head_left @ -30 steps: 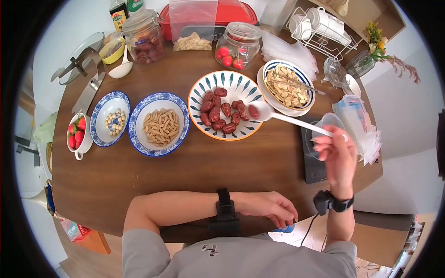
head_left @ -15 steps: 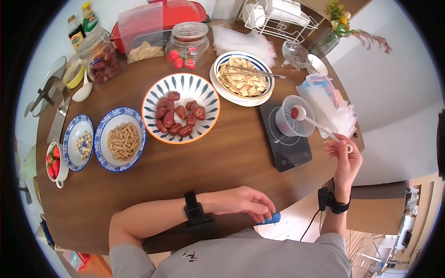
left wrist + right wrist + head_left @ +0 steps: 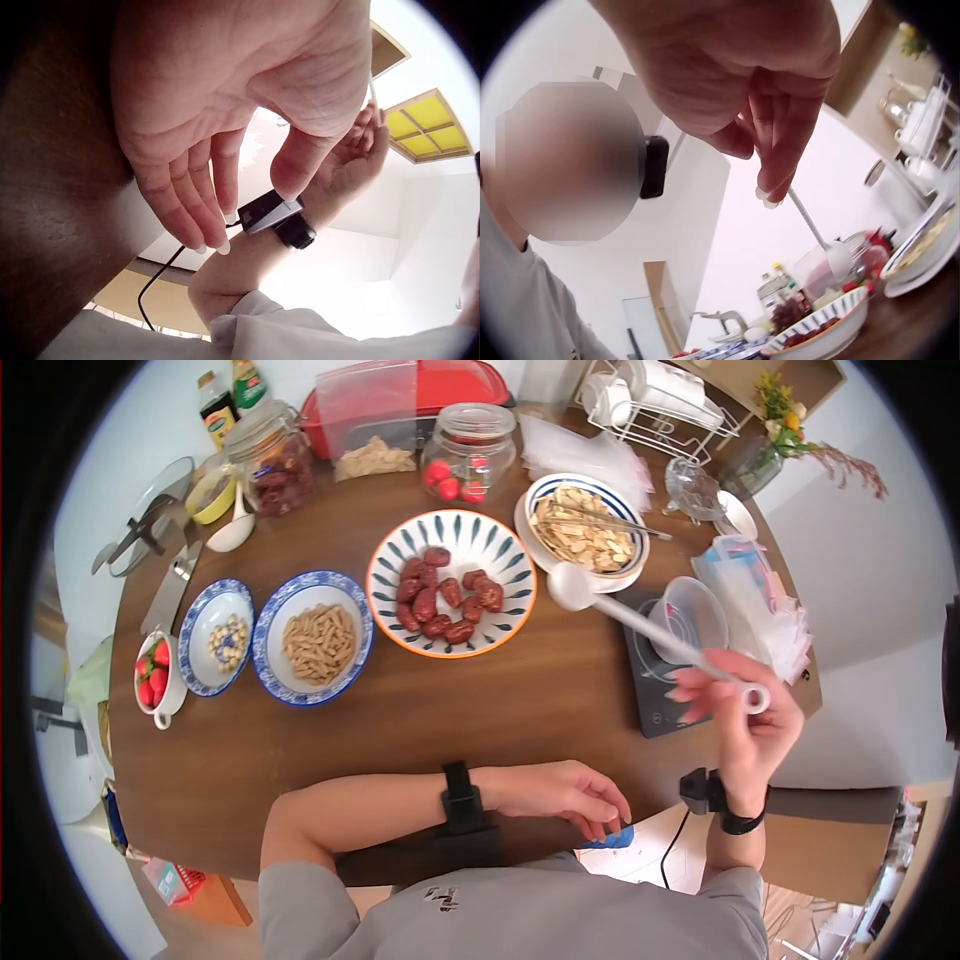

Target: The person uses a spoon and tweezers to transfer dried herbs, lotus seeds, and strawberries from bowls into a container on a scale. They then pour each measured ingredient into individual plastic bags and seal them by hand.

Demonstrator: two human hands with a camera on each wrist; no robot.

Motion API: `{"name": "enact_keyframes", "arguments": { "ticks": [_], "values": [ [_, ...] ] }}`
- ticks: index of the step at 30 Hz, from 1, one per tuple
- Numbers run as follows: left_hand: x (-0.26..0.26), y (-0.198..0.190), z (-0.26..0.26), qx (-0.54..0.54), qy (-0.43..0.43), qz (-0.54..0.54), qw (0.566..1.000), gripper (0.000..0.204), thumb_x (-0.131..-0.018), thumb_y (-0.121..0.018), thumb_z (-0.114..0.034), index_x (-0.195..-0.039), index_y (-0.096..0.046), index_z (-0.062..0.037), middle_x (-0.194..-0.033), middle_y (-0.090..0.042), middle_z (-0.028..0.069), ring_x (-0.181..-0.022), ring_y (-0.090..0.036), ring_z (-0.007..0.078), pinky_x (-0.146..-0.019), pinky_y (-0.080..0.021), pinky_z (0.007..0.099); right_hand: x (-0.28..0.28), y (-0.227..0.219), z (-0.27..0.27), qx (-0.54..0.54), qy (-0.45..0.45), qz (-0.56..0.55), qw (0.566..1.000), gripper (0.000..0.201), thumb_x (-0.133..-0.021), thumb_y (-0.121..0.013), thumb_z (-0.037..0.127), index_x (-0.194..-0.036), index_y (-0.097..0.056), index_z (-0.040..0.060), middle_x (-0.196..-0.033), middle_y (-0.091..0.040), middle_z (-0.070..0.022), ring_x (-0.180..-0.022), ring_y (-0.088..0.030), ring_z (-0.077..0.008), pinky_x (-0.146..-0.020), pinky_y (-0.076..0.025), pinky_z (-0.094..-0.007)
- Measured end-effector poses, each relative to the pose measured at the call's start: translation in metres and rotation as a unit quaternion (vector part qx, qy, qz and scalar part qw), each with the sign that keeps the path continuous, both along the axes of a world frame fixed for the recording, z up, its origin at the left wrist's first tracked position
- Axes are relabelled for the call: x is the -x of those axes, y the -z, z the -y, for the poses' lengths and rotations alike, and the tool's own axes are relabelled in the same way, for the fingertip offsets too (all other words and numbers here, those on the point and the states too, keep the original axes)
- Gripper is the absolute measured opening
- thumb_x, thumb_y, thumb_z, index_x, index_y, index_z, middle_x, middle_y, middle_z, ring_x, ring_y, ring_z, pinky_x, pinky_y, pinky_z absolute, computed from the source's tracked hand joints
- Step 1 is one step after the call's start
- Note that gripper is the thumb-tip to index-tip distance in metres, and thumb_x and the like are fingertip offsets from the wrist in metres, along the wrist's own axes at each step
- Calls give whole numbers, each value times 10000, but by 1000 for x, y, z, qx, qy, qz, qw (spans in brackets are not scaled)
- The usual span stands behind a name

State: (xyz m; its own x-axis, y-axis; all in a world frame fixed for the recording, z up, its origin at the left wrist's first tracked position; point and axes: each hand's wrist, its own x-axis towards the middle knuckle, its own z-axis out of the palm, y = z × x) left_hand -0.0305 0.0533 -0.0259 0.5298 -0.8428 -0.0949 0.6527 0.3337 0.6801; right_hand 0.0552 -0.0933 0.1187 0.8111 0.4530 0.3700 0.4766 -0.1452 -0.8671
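Observation:
My right hand (image 3: 750,710) grips the handle of a long white spoon (image 3: 572,587) near its ringed end. The spoon's bowl hangs between a striped bowl (image 3: 385,585) of red dates (image 3: 425,605) and a clear plastic tub (image 3: 710,610); no date shows in it. The tub stands on a flat black appliance (image 3: 655,705), partly behind the spoon handle. In the right wrist view the fingertips pinch the spoon (image 3: 838,259). My left hand (image 3: 560,797) holds nothing, its fingers loosely bent at the table's front edge; the left wrist view shows the palm (image 3: 225,97).
Blue-rimmed bowls hold tan sticks (image 3: 318,645) and pale beads (image 3: 228,643), with a strawberry dish (image 3: 170,705) beside them. A bowl of dried slices (image 3: 585,540) has tongs across it. Behind stand glass jars (image 3: 468,450), bags (image 3: 590,460) and a cup rack (image 3: 660,425).
The spoon carried a date from the striped bowl to over the plastic tub, then swung back left with no date showing. The left hand stayed by the table edge; the head view shifted.

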Motion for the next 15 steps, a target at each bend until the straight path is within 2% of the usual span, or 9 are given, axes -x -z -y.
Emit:
{"name": "enact_keyframes", "arguments": {
  "ticks": [4,5,7,8,10,11,13,14,15],
  "values": [
    [0,-3,-1,3,1,-2,1000,361,-969,-564,-222,-1243,-548,14,-1136,-621,83,-991,-594,140,-929,-475,297,0,9,-46,71,-162,62,982,214,-937,-587,57,-1096,-625,-82,-905,-716,-174,-811,-712,-195,-664,-588,-275],
    [0,-2,0,2,-1,-2,1000,361,-969,-564,-222,-1243,-548,14,-1136,-621,83,-991,-594,140,-929,-475,297,-1,13,-55,83,-177,72,978,204,-938,-588,53,-1094,-632,-70,-906,-719,-166,-835,-714,-194,-670,-589,-269],
    [0,0,0,10,-3,3,1000,349,-966,-570,-214,-1229,-557,15,-1126,-623,76,-980,-596,131,-921,-479,290,-3,27,-74,66,-175,86,979,184,-890,-649,42,-1062,-652,-26,-831,-728,-109,-746,-715,-132,-638,-560,-240],
    [0,1,0,12,-8,4,1000,349,-966,-570,-214,-1229,-557,15,-1126,-623,76,-980,-596,131,-921,-479,290,-6,32,-84,67,-180,87,977,184,-890,-649,42,-1062,-652,-26,-831,-728,-109,-746,-715,-132,-638,-560,-240],
    [0,3,2,23,-1,4,1000,337,-965,-572,-211,-1215,-567,15,-1123,-623,71,-967,-599,125,-911,-483,283,-12,39,-95,78,-204,-62,974,186,-922,-622,66,-1081,-633,-31,-860,-723,-112,-768,-702,-123,-654,-564,-247],
    [0,3,2,25,-3,4,1000,337,-965,-572,-211,-1215,-567,15,-1123,-623,71,-967,-599,125,-911,-483,283,-13,40,-96,80,-206,-61,973,186,-922,-622,66,-1081,-633,-31,-860,-723,-112,-768,-702,-123,-654,-564,-247],
    [1,4,2,21,-5,7,1000,337,-964,-572,-213,-1208,-572,18,-1121,-623,68,-956,-603,126,-902,-487,281,-17,42,-96,9,-207,-195,959,204,-954,-588,88,-1115,-603,-37,-924,-712,-124,-822,-689,-133,-685,-568,-256],
    [1,5,2,23,-9,7,1000,337,-964,-572,-213,-1208,-572,18,-1121,-623,68,-956,-603,126,-902,-487,281,-21,42,-91,29,-209,-202,956,227,-978,-546,92,-1155,-563,-49,-988,-698,-148,-881,-690,-173,-718,-575,-268],
    [1,6,2,24,-9,12,1000,338,-964,-572,-214,-1207,-572,21,-1123,-621,68,-956,-604,128,-900,-488,282,-25,44,-89,32,-212,-202,956,227,-978,-546,92,-1155,-563,-49,-988,-698,-148,-881,-690,-173,-718,-575,-268]
  ]
}}
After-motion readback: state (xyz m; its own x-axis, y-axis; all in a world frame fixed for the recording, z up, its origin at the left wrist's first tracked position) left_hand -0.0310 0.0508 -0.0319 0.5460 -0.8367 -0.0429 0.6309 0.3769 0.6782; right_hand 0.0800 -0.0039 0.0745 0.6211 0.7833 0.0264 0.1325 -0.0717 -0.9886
